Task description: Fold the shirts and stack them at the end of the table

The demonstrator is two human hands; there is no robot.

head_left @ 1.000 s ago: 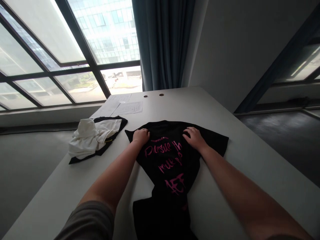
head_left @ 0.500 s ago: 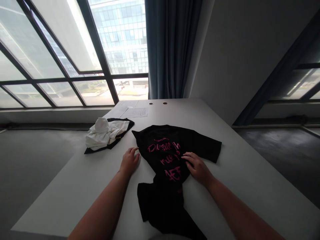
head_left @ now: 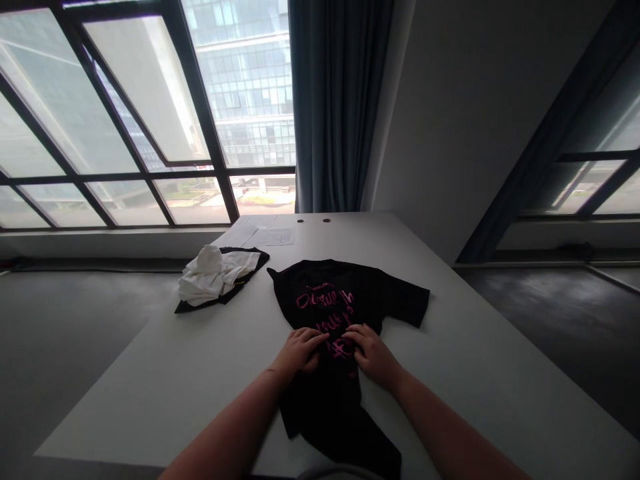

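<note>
A black T-shirt (head_left: 330, 387) with pink brush-style lettering lies on the white table in front of me, its lower part bunched and twisted toward my body. One sleeve reaches out to the right. My left hand (head_left: 301, 350) rests on the shirt's left side, fingers stretched across the cloth beside the print. From the other side, my right hand (head_left: 373, 353) lays its fingers over the right edge, close to the lowest pink letters. Both hands look open, their fingertips only a short way apart.
A crumpled white garment (head_left: 213, 273) lies on a dark cloth (head_left: 253, 262) at the table's left edge. Behind it are sheets of paper (head_left: 270, 237). The white table (head_left: 450, 387) has two round holes at its far end, near a blue curtain (head_left: 330, 107) and windows.
My left hand has moved right, from the shirt's edge onto the cloth. The right hand has come slightly left and nearer to me. The view has tilted up a little.
</note>
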